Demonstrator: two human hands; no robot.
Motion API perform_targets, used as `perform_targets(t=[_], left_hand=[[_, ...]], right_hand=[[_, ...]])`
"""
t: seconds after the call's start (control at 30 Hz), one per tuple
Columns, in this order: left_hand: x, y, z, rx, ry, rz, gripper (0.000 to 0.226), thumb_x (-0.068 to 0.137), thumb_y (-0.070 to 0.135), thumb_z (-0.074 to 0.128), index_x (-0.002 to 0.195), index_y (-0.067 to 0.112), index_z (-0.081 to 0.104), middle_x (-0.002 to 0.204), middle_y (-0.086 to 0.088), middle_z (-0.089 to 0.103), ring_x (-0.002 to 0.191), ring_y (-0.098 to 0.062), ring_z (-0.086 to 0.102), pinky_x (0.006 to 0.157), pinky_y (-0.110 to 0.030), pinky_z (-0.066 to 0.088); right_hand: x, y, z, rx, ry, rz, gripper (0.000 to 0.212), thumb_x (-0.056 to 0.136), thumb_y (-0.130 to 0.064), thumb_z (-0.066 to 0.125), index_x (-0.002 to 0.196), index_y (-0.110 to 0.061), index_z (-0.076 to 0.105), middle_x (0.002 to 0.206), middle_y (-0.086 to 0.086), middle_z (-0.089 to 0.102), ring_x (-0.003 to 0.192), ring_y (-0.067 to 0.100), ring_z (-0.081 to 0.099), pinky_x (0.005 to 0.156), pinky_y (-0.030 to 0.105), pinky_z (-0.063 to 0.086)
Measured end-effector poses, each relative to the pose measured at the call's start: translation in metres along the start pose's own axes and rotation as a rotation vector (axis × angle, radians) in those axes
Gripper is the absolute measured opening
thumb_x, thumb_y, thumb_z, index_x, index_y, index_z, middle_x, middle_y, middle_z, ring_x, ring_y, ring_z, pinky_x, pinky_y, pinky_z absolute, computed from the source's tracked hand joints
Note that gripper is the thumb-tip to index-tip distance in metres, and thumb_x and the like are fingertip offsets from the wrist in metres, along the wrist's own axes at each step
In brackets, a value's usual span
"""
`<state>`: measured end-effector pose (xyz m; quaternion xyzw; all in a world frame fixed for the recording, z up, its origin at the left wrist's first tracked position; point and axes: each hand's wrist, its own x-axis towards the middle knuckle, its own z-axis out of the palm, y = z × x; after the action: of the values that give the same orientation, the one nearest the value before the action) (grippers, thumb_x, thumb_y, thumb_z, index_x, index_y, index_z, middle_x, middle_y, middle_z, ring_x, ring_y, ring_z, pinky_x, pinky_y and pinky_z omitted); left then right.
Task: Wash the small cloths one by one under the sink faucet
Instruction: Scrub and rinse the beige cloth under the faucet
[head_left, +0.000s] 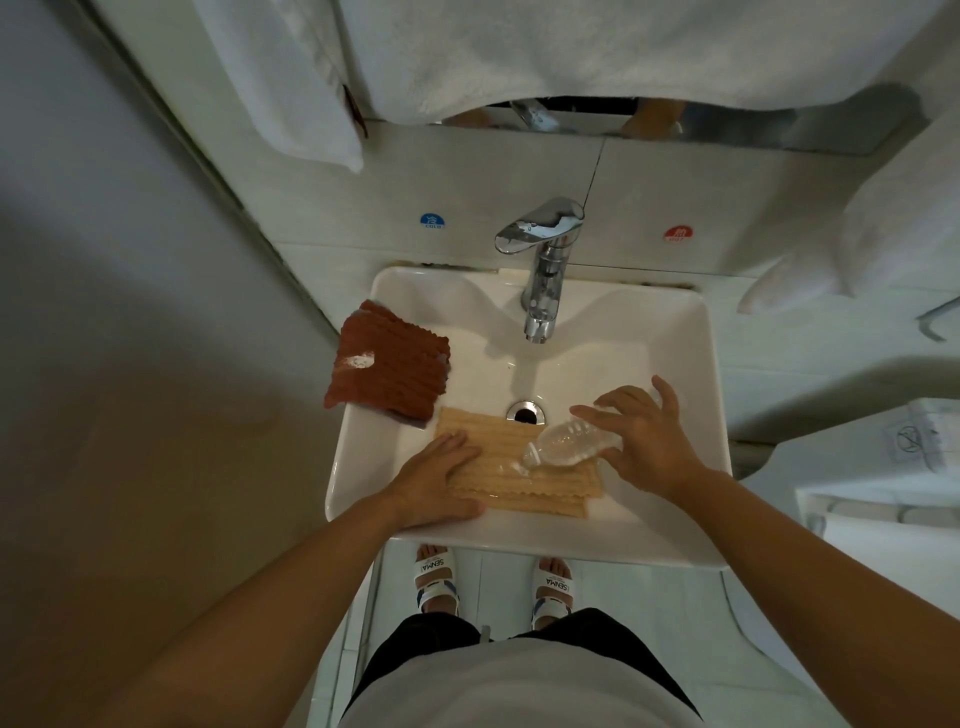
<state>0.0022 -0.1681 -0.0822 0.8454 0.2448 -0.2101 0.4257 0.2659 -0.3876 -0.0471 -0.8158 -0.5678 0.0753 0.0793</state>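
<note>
A tan ribbed cloth (524, 480) lies flat in the near part of the white sink basin (670, 364). My left hand (434, 480) presses flat on its left side, fingers straight. My right hand (641, 436) holds a small clear plastic bottle (569, 442) tipped over the cloth, neck pointing left and down. A reddish-brown ribbed cloth (389, 361) with a white patch on it hangs over the basin's left rim. The chrome faucet (543, 270) stands at the back centre; no water stream is visible. The drain (525, 411) is just beyond the tan cloth.
White towels (467, 57) hang above the sink, partly covering a mirror. Cold (431, 221) and hot (677, 234) stickers mark the tiled wall. A grey wall (130, 312) closes in on the left. A white fixture (883, 467) stands to the right. My sandalled feet show below the basin.
</note>
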Motion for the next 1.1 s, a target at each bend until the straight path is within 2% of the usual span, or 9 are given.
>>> perform_targets(t=[0.57, 0.73, 0.93, 1.1], left_hand=[[0.002, -0.002, 0.001, 0.04, -0.015, -0.009, 0.095, 0.082, 0.056, 0.077, 0.159, 0.037, 0.026, 0.17, 0.011, 0.003, 0.156, -0.01, -0.003, 0.127, -0.04, 0.01], [0.001, 0.0, 0.001, 0.038, -0.014, -0.013, 0.095, 0.082, 0.054, 0.078, 0.159, 0.035, 0.027, 0.171, 0.01, 0.004, 0.156, -0.009, -0.002, 0.127, -0.039, 0.01], [0.001, 0.002, 0.0, 0.041, -0.014, -0.012, 0.093, 0.084, 0.053, 0.077, 0.16, 0.033, 0.027, 0.171, 0.01, 0.004, 0.156, -0.01, -0.002, 0.125, -0.037, 0.009], [0.0, 0.002, 0.0, 0.04, -0.016, -0.002, 0.093, 0.085, 0.051, 0.077, 0.16, 0.032, 0.026, 0.171, 0.009, 0.004, 0.156, -0.011, -0.003, 0.126, -0.038, 0.009]], right_hand=[[-0.001, -0.001, -0.001, -0.01, -0.008, -0.017, 0.078, 0.058, -0.019, 0.095, 0.129, -0.035, 0.066, 0.114, 0.0, 0.068, 0.115, 0.026, 0.061, 0.111, 0.069, 0.024], [-0.004, 0.001, 0.001, 0.104, 0.02, 0.012, 0.072, 0.068, -0.026, 0.091, 0.133, -0.037, 0.062, 0.117, -0.004, 0.065, 0.119, 0.024, 0.058, 0.114, 0.068, 0.021], [-0.007, -0.002, -0.004, 0.29, 0.037, 0.06, 0.07, 0.072, -0.035, 0.09, 0.135, -0.034, 0.061, 0.122, -0.005, 0.066, 0.124, 0.021, 0.056, 0.114, 0.071, 0.021], [-0.009, -0.004, -0.015, 0.416, 0.05, 0.106, 0.074, 0.071, -0.027, 0.092, 0.136, -0.033, 0.057, 0.133, -0.01, 0.062, 0.128, 0.015, 0.053, 0.114, 0.068, 0.027]])
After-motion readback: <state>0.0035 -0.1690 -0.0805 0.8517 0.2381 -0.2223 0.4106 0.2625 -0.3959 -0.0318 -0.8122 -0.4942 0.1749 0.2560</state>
